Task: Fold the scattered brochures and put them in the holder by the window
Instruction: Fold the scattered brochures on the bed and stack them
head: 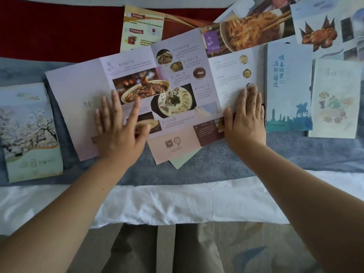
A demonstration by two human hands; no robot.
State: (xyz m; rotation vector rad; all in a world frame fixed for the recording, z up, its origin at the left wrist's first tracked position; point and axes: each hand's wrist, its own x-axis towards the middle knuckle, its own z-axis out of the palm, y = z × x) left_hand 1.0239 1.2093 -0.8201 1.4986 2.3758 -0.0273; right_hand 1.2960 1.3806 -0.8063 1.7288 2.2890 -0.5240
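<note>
a person leans over a bed, both bare arms reaching forward onto a blue-grey bed runner (pixel 216 162) that crosses the bed. on the side nearest the person lies a white sheet (pixel 177 203), and beyond the runner a dark red cloth (pixel 59 32).

at the middle of the runner lies a wide open food brochure (pixel 177 71), unfolded into several lilac panels with photos of dishes and columns of print. the left hand (pixel 118 129) rests flat on its left half, fingers straight and spread, gripping nothing. the right hand (pixel 246 119) lies flat on the lower part of its right-hand panel, fingers straight and close together, also gripping nothing.

a pink panel with a qr code (pixel 173 144) pokes out from under the open brochure's near edge, between the two hands.

near the runner's left edge lies a folded blossom brochure (pixel 29 133), apart from the open one. just beside the right hand lies a folded blue skyline brochure (pixel 288 87), and to its right a pale illustrated brochure (pixel 334 99).

toward the far side, partly under the open brochure, lie a yellow leaflet (pixel 141 28) and a noodle brochure (pixel 252 30); a brochure showing a crab-like dish (pixel 319 30) lies at the far right corner.

the person's trousers (pixel 137 249) show below the sheet's near edge.
</note>
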